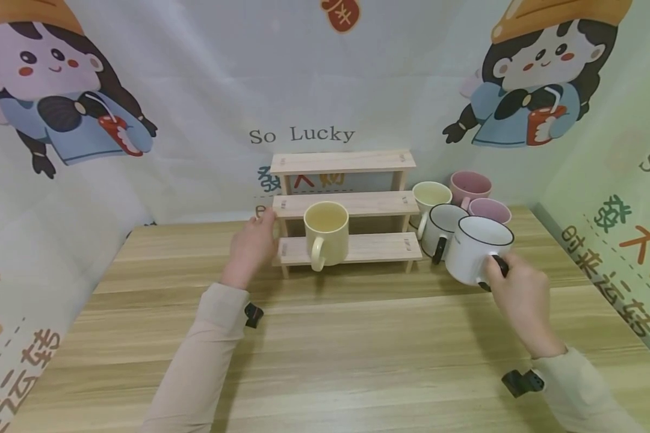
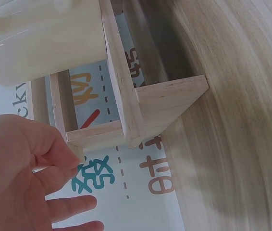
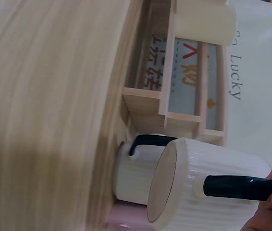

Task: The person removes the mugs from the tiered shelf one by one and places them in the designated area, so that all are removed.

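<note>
My right hand (image 1: pixel 522 293) grips the black handle (image 3: pixel 239 186) of a white mug (image 1: pixel 473 249) with a dark rim, raised off the table and overlapping the mugs behind it. At the left end of a three-tier wooden shelf (image 1: pixel 352 204), my left hand (image 1: pixel 253 245) pinches the middle tier between thumb and index finger. The other fingers spread out loosely in the left wrist view. A pale yellow mug (image 1: pixel 329 231) stands on the lowest tier, left of its middle, with its handle toward me.
Right of the shelf stand another white mug (image 1: pixel 439 225) with a black handle, a pale yellow-green cup (image 1: pixel 432 195) and two pink cups, one at the back (image 1: pixel 470 185) and one nearer (image 1: pixel 490 210). A printed cloth (image 1: pixel 206 120) hangs behind the wood-grain table (image 1: pixel 325 361).
</note>
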`<state>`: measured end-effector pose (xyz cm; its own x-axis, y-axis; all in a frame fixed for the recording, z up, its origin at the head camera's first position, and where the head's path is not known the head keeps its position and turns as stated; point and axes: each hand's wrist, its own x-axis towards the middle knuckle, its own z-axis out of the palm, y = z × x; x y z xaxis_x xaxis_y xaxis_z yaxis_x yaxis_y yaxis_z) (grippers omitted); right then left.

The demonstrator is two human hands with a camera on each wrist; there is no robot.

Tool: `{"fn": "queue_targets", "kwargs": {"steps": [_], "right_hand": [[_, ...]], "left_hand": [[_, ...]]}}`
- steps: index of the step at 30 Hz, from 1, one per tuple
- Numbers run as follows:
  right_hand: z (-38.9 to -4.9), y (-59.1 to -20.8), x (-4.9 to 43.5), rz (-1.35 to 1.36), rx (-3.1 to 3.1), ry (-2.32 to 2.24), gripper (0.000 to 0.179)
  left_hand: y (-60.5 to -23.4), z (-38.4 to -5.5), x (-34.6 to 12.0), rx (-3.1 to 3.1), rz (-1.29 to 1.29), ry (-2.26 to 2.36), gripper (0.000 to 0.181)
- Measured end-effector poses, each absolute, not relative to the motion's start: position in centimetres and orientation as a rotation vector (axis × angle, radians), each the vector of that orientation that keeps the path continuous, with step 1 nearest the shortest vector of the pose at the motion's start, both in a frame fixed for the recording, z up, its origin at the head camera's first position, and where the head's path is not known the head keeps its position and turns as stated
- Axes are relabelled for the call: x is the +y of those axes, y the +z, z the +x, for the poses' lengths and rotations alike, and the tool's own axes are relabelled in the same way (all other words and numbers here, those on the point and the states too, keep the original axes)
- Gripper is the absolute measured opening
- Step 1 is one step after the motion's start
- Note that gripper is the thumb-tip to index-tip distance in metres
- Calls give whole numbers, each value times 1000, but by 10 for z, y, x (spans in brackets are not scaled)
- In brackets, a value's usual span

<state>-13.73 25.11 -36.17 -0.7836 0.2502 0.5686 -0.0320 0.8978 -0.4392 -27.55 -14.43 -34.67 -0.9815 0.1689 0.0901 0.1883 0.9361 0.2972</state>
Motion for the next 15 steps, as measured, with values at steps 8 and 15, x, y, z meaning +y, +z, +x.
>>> {"fn": "queue_targets", "kwargs": {"steps": [8,15], "right_hand": [[-137,-378,254,-200,-2476,583,30],[-137,-385,253,-202,-2483,585,32]], "left_hand": [[-350,-275,-145,-3023,-288,-452,39],[-350,-276,-146,-3020,-283,-456,42]]}}
